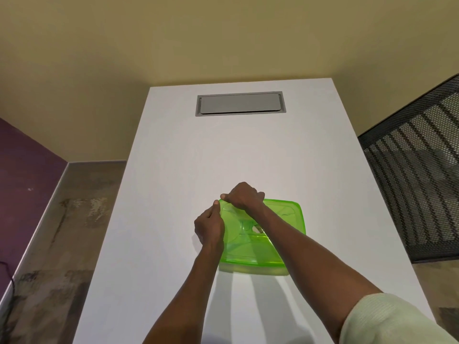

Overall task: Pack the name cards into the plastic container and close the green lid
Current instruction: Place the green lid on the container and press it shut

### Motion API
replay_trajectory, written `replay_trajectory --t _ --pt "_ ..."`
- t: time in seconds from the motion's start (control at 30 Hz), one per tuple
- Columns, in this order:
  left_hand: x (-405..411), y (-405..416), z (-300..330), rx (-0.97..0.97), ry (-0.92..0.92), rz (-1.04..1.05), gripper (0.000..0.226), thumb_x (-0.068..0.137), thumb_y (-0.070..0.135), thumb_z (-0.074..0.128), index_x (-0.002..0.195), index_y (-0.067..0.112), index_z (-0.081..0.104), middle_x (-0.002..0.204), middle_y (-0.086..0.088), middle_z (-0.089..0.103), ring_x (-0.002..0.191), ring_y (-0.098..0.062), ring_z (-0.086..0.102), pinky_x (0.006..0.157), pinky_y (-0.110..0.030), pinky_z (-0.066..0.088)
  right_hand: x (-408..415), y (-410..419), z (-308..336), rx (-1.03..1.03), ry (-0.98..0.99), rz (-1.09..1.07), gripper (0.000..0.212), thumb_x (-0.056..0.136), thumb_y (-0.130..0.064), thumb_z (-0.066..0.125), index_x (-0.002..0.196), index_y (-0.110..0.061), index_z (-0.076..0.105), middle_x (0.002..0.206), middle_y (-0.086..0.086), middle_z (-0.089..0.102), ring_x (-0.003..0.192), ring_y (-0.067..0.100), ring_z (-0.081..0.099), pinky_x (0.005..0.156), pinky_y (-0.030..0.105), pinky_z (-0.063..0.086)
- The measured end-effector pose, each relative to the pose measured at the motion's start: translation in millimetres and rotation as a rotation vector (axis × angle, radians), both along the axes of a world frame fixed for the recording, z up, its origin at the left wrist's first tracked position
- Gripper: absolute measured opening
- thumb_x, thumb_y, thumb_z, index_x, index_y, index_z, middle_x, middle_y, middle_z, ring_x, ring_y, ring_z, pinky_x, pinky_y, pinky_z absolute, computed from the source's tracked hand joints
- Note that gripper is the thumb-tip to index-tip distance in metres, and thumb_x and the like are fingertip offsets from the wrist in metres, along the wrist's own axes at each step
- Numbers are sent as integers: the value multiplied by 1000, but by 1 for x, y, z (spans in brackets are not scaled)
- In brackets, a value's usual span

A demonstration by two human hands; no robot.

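Note:
A translucent green lid [285,219] lies on top of the plastic container [258,270], whose clear wall shows only along the near edge, on the white table. My left hand [210,225] grips the lid's left edge near the far-left corner, thumb on top. My right hand [244,197] reaches across the lid and pinches that same far-left corner with curled fingers. Something small and pale shows through the lid's centre; the name cards cannot be made out.
The white table [173,157] stretches ahead, with a grey recessed cable hatch [240,104] at its far end. A black mesh chair back [412,170] stands past the right edge. Bare floor [62,219] and a purple wall lie to the left.

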State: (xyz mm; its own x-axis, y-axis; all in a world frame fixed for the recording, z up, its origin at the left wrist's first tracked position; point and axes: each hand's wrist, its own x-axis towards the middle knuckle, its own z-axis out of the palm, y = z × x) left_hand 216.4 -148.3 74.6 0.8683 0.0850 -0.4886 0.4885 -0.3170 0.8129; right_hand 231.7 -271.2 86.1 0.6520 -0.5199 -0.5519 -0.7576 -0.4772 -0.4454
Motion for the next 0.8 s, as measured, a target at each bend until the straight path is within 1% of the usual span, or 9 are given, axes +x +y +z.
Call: replay_trajectory --t 0.1,0.2,0.33,0.4,0.5,0.57,0.63,0.73,0.8 --pt "2 0 -2 20 -9 15 44 85 44 64 55 12 60 52 4 51 63 -24 47 65 -31 43 2 1 -4 -20 1 -22 41 74 -59 60 79 -19 54 91 1 67 103 28 61 89 42 34" --pt "2 -1 -6 47 -21 21 45 84 46 65 56 11 60 52 2 50 62 -24 46 64 -30 43 3 2 -8 -28 9 -33 42 72 -60 61 81 -20 55 99 4 71 101 28 62 88 42 33" --pt "3 -1 -9 82 -28 34 48 83 47 66 52 11 57 49 3 44 59 -24 43 62 -29 42 5 1 -9 -2 20 -50 43 72 -59 62 83 -19 55 100 3 70 102 28 61 83 42 29" --pt "3 -2 -9 101 -34 34 48 83 46 66 52 10 58 47 3 45 57 -23 43 61 -29 43 6 1 -10 3 36 -57 43 72 -58 64 88 -19 56 102 3 68 105 28 59 81 41 26" --pt "3 -3 -10 153 -59 43 53 82 45 67 48 8 50 47 -1 37 55 -25 38 56 -28 39 9 3 -11 -29 51 -74 44 73 -55 66 96 -20 59 109 4 67 110 28 57 82 41 27" --pt "2 -4 -11 180 -79 46 52 81 46 66 48 10 50 45 -1 33 54 -23 34 52 -27 35 9 5 -12 -43 50 -69 46 73 -55 65 99 -18 59 109 4 67 109 28 57 84 41 29" --pt "1 -4 -11 182 -91 40 50 81 47 65 44 17 50 40 -2 31 52 -22 31 50 -25 31 7 4 -13 -55 39 -60 47 73 -55 64 99 -17 59 108 4 68 108 29 58 85 41 30" --pt "1 -3 -11 178 -108 31 48 82 47 65 44 22 51 39 -2 32 51 -21 29 48 -25 28 6 5 -11 -68 38 -52 49 73 -57 62 101 -16 61 107 5 68 107 29 59 80 41 27" --pt "1 -3 -11 168 -109 29 48 82 46 66 44 21 51 40 -3 28 52 -21 28 49 -26 28 5 6 -10 -72 35 -40 50 74 -57 61 101 -15 61 107 5 69 106 30 59 79 41 26"
